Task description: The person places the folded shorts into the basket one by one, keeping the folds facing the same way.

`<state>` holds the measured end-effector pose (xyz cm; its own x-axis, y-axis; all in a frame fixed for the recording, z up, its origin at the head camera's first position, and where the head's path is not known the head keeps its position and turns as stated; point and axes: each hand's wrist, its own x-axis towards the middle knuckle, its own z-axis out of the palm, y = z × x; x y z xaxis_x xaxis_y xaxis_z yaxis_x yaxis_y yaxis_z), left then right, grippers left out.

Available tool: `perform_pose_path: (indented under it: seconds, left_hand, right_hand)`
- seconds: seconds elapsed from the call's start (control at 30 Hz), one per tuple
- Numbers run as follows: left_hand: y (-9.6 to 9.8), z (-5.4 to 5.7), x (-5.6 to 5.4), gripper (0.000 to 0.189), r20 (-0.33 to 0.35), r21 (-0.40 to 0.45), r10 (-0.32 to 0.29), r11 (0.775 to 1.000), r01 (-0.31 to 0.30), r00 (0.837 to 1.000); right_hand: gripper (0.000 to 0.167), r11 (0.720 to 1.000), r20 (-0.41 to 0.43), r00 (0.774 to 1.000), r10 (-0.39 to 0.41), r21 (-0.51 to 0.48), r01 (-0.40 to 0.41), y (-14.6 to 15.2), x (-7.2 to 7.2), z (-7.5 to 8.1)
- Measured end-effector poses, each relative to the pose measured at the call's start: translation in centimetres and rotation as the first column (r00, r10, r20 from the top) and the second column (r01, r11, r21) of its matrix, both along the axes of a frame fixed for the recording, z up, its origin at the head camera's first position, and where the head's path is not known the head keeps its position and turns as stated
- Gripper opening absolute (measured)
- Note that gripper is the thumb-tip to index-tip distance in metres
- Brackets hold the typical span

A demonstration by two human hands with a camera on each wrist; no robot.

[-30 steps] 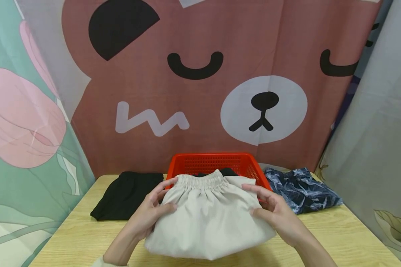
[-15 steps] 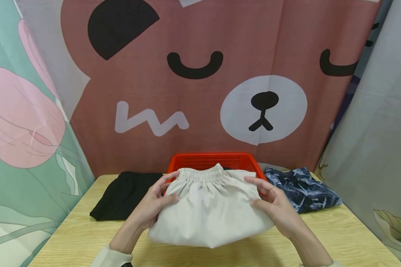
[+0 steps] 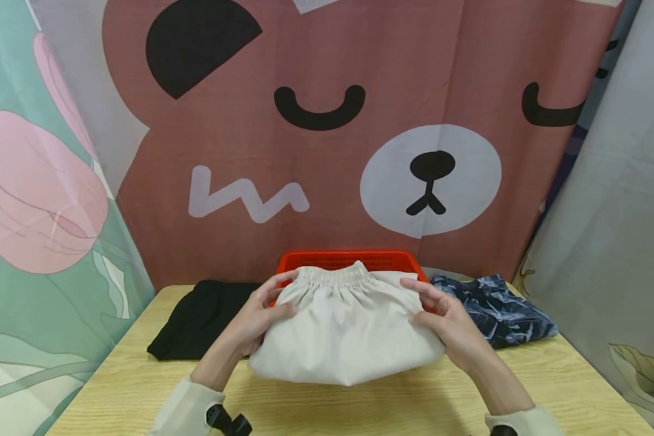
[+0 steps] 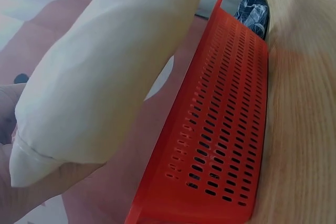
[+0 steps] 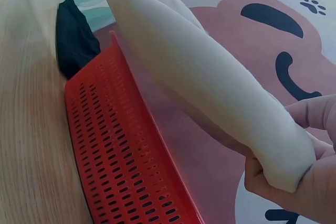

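A folded pair of cream shorts [image 3: 346,339] with a gathered elastic waistband hangs above the table in the head view. My left hand [image 3: 251,321] grips its left side, thumb on the front and fingers behind. On the opposite side my right hand [image 3: 458,333] holds it the same way. Behind the shorts stands a red plastic basket [image 3: 354,259], mostly covered by them in the head view. Both wrist views show the shorts as a thick folded roll held above the basket's rim, apart from the table.
Black folded clothing [image 3: 204,318] lies on the wooden table [image 3: 332,412] left of the basket. To the right lie dark blue patterned shorts [image 3: 501,312]. A curtain with a bear print [image 3: 327,157] hangs close behind the table.
Both hands have raised the cream shorts and moved them forward toward the basket, hiding more of it. The dark cloth seen inside the basket earlier is now covered. The clothes on the table stay put.
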<state>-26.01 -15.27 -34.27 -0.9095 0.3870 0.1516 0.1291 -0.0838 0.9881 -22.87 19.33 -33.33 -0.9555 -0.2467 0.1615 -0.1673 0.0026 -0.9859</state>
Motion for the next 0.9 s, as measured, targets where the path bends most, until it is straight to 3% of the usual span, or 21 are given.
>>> perform_pose_path:
  seconds: [0.23, 0.63, 0.9]
  left_hand:
    - [0.4, 0.1, -1.1, 0.062, -0.011, -0.004, 0.024, 1.000, -0.025, 1.000]
    - [1.6, 0.1, -2.7, 0.061, -0.016, 0.018, 0.160, 0.987, -0.160, 0.987]
    - [2.3, 0.2, -4.1, 0.060, -0.022, 0.023, 0.213, 0.977, -0.213, 0.977]
  right_hand:
    - [0.062, 1.000, 0.021, 1.000, -0.008, -0.016, 0.008, 0.1, -0.8, 0.2]
    - [0.061, 0.999, 0.036, 0.999, -0.032, -0.009, 0.033, 0.5, -2.4, 0.1]
    - [0.063, 0.998, 0.050, 0.997, -0.067, -0.004, 0.067, 0.8, -3.3, 0.2]
